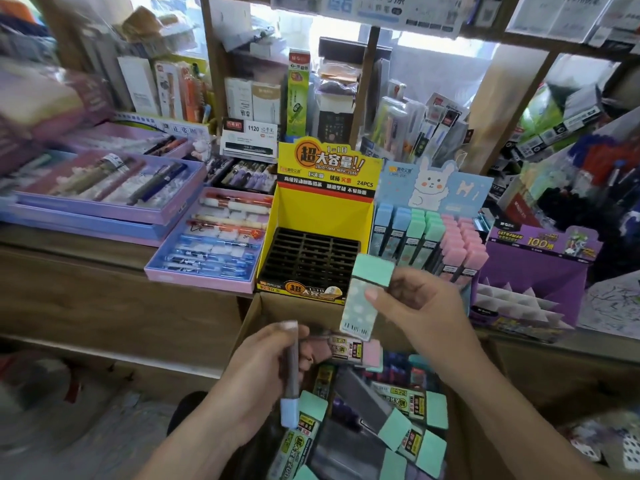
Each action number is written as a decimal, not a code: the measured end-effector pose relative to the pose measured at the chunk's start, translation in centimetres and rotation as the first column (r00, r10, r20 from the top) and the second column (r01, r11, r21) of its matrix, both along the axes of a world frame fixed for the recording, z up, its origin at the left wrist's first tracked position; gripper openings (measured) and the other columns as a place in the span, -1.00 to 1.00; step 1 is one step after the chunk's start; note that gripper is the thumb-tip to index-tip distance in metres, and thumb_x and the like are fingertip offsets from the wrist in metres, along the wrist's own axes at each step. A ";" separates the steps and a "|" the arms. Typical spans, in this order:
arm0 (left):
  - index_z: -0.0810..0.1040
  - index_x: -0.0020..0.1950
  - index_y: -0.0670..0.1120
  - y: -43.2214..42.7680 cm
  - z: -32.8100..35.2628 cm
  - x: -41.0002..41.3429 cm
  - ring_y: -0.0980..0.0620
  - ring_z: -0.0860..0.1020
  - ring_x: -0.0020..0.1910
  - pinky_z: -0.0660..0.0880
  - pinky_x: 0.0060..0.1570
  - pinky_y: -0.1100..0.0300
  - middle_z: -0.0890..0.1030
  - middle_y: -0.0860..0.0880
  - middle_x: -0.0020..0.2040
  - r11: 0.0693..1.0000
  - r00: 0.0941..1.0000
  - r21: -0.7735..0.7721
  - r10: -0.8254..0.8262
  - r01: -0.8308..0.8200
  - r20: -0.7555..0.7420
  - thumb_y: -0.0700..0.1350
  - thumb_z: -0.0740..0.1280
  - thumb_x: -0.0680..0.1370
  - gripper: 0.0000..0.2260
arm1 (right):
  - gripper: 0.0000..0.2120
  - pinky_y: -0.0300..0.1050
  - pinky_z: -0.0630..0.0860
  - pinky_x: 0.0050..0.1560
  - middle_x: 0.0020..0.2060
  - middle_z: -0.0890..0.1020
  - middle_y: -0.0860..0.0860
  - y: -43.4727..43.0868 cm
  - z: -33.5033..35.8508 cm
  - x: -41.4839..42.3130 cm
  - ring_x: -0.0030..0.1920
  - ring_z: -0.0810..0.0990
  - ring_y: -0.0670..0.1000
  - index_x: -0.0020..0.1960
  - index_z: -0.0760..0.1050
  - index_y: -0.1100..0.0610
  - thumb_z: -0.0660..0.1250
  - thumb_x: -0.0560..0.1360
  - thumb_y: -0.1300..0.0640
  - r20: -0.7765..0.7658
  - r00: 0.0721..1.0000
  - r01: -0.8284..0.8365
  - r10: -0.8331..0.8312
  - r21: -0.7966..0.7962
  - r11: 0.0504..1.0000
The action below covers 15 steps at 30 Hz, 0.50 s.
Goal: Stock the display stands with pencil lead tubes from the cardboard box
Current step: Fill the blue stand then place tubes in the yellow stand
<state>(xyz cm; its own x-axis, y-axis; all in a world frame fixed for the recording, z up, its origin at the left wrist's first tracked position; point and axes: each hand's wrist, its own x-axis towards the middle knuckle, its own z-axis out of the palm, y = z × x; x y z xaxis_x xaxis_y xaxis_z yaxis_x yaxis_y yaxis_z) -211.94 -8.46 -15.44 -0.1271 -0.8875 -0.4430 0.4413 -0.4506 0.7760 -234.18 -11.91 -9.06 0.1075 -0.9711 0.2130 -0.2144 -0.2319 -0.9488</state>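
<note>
The right hand [422,306] pinches a flat lead tube with a mint-green cap [367,296] between thumb and fingers, just in front of the yellow cardboard display stand [325,209]. The left hand [270,368] grips a thin blue-capped tube [291,375], lower down in front of the stand, over the brown cardboard box [251,323]. The stand's black slotted tray [308,258] has small holes. If the tube goes in crooked, it could get stuck or slip and fall into the box.

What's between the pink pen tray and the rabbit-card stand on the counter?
Head view: the yellow display stand sits between the pink pen tray and the rabbit-card stand, and its black slot grid is empty.
</note>
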 end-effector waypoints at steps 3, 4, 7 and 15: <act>0.66 0.08 -0.23 -0.1 -0.1 0.2 -0.04 0.57 -0.33 0.54 -0.34 0.18 0.62 -0.18 -0.24 0.998 0.997 0.002 0.062 -0.062 -0.049 -0.18 0.37 0.60 -0.85 | -0.86 -0.05 0.70 -0.11 -0.11 0.75 0.01 -2.4 1.6 1.2 -0.10 0.71 0.11 0.02 0.70 -0.06 0.52 0.51 0.14 -0.047 0.998 0.039 -0.042 -0.070 0.997; 0.67 0.06 -0.21 -0.2 -0.1 0.3 -0.04 0.57 -0.34 0.53 -0.35 0.19 0.62 -0.18 -0.25 0.997 0.996 0.000 0.073 -0.073 -0.054 -0.17 0.41 0.56 -0.86 | -0.86 -0.09 0.70 -0.15 -0.13 0.75 0.01 -3.2 2.1 1.8 -0.13 0.72 0.09 0.01 0.69 -0.06 0.52 0.51 0.15 -0.044 0.998 0.039 -0.043 -0.079 0.996; 0.70 0.00 -0.17 -0.2 0.1 0.7 -0.05 0.56 -0.35 0.53 -0.36 0.16 0.61 -0.17 -0.25 0.997 0.994 0.010 0.074 -0.074 -0.081 -0.13 0.47 0.45 -0.83 | -0.87 -0.10 0.71 -0.15 -0.17 0.75 -0.02 -5.7 3.3 3.7 -0.18 0.73 -0.01 -0.04 0.68 -0.07 0.49 0.55 0.17 -0.074 0.996 0.041 -0.048 -0.101 0.994; 0.68 0.03 -0.19 -0.3 -0.1 0.9 -0.02 0.56 -0.36 0.51 -0.38 0.16 0.59 -0.15 -0.25 0.998 0.990 0.042 0.050 -0.045 -0.128 -0.15 0.46 0.50 -0.85 | -0.93 0.22 0.65 0.04 -0.20 0.71 0.01 -11.8 3.2 7.8 -0.10 0.70 0.11 -0.09 0.66 0.03 0.45 0.56 0.16 -0.275 0.953 0.081 -0.123 -0.160 0.984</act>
<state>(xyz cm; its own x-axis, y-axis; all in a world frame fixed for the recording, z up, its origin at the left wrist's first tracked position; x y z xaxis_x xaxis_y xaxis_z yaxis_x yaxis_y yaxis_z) -210.99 -8.73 -15.55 -0.1437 -0.8765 -0.4595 0.5582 -0.4552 0.6937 -226.39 -23.68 -5.91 0.0858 -0.9409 0.3275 -0.4989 -0.3251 -0.8033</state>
